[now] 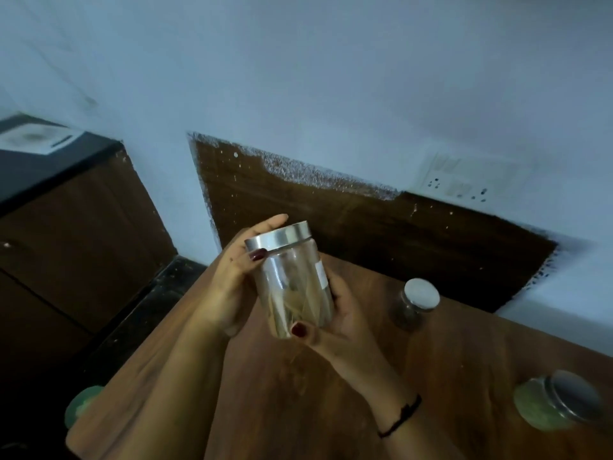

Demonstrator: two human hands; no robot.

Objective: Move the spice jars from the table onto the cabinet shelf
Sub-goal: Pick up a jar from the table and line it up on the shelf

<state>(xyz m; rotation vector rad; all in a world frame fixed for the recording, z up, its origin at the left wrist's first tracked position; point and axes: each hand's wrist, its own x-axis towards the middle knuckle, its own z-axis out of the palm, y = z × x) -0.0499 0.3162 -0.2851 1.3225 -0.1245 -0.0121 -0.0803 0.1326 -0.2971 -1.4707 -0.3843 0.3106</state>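
**What the view keeps back**

Most fingers of the left hand [232, 283] and right hand [341, 323] lie behind the held jar [295, 287]. Its small label [320, 272] cannot be read. The green-filled jar [557, 403] on the worktop [447, 360] is blurred. A green round thing [81, 405] is half hidden under the worktop's edge. The white object [36, 137] at far left is smeared and cut off by the frame.

Polished nails, corded wrist
Dark red thumbnail polish is seen on the left hand [232, 280] and right hand [345, 317]; a black cord bracelet [399, 416] is worn at five o'clock.
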